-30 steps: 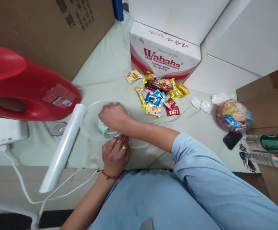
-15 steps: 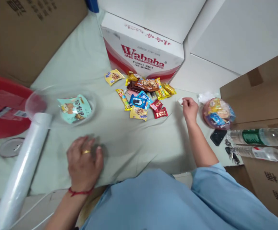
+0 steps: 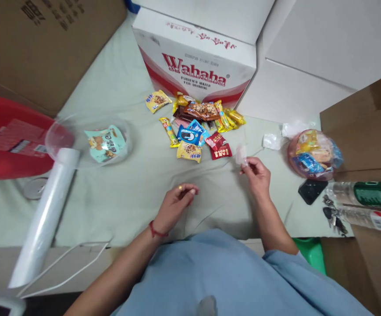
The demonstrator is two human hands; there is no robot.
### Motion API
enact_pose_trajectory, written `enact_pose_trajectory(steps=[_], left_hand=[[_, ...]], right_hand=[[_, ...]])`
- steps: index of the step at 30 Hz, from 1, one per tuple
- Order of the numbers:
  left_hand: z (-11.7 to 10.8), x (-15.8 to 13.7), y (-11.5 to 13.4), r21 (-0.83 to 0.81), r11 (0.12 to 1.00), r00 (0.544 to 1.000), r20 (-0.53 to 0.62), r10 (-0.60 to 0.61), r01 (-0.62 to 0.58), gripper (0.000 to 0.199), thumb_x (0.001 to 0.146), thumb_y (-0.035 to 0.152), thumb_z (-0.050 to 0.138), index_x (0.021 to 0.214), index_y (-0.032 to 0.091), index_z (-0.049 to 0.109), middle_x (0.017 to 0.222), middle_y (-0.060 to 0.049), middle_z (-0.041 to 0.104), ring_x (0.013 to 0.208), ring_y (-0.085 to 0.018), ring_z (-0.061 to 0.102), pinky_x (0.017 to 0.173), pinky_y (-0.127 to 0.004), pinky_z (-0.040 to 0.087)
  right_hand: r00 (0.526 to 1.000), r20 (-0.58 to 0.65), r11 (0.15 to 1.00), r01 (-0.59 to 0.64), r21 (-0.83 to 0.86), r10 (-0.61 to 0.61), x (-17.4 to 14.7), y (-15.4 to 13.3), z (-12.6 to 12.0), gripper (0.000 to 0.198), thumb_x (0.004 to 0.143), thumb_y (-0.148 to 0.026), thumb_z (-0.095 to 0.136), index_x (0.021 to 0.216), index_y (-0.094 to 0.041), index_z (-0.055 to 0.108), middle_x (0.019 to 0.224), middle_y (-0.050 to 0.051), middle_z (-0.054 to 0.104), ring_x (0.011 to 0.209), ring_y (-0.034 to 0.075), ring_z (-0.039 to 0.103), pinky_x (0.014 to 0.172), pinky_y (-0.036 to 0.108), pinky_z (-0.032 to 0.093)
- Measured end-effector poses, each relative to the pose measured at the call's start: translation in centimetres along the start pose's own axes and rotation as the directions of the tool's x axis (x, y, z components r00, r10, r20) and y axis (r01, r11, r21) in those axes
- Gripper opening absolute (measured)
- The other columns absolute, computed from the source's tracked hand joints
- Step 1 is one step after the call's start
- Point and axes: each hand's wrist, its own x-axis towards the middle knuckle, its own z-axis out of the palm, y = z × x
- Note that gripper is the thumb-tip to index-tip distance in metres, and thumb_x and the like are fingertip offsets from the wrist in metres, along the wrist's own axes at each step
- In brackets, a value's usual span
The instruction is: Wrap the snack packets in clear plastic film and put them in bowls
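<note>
My right hand (image 3: 258, 175) pinches a small clear plastic bag (image 3: 241, 154) between thumb and fingertips, above the cloth and just right of the red packets (image 3: 219, 147). My left hand (image 3: 177, 204) is over the cloth near the front, loosely curled, with a gap between thumb and fingers and nothing seen in it. Beyond both hands lies a pile of wrapped snacks: a blue packet (image 3: 189, 136), a yellow cookie packet (image 3: 189, 151), a brown cookie packet (image 3: 201, 110) and yellow sticks (image 3: 222, 116). Another yellow cookie packet (image 3: 158, 101) lies apart at the upper left.
A clear bowl (image 3: 129, 147) with a mint-green packet (image 3: 106, 142) and a plastic roll (image 3: 45, 219) are left. Folded clear bags (image 3: 272, 141), a pink bowl (image 3: 292, 164) of snacks, a phone (image 3: 311, 191), keys (image 3: 335, 219) and bottles are right. A Wahaha carton (image 3: 193, 57) stands behind.
My right hand has come back from the bags at the right, bringing one clear bag towards the middle. My left hand has moved right, its spread fingers now curled. The view has shifted slightly.
</note>
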Motion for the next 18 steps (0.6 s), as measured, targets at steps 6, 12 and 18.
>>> enact_pose_trajectory(steps=[6,12,18], left_hand=[[4.7,3.4,1.9,-0.216,0.976,0.999,0.045,-0.001,0.011,0.046,0.079,0.060,0.080,0.095,0.018,0.069,0.083,-0.001,0.067,0.067,-0.010,0.053,0.062,-0.024,0.044],[5.4,3.4,1.1,-0.153,0.984,0.996,-0.028,0.087,-0.090,0.038,0.080,0.052,0.081,0.091,0.017,0.075,0.082,-0.002,0.073,0.075,-0.014,0.062,0.072,-0.027,0.049],[4.2,1.9,0.1,0.167,0.959,0.962,-0.115,0.247,-0.227,0.024,0.089,0.043,0.073,0.087,0.019,0.076,0.076,-0.001,0.072,0.066,-0.014,0.060,0.064,-0.026,0.046]], right_hand=[[0.968,0.148,0.975,0.213,-0.057,-0.203,-6.4,-1.9,2.1,0.013,0.102,-0.029,0.063,0.106,-0.028,0.076,0.108,0.007,0.074,0.096,0.021,0.072,0.082,0.037,0.063],[0.892,0.319,0.935,0.351,-0.047,-0.319,-6.0,-2.4,2.6,0.022,0.105,-0.025,0.056,0.112,-0.028,0.076,0.113,0.008,0.075,0.105,0.021,0.073,0.092,0.038,0.060],[0.926,0.357,0.993,0.113,0.037,-0.119,-4.8,-4.2,3.5,0.020,0.098,-0.043,0.070,0.105,-0.025,0.076,0.100,0.005,0.072,0.077,0.016,0.064,0.070,0.030,0.053]])
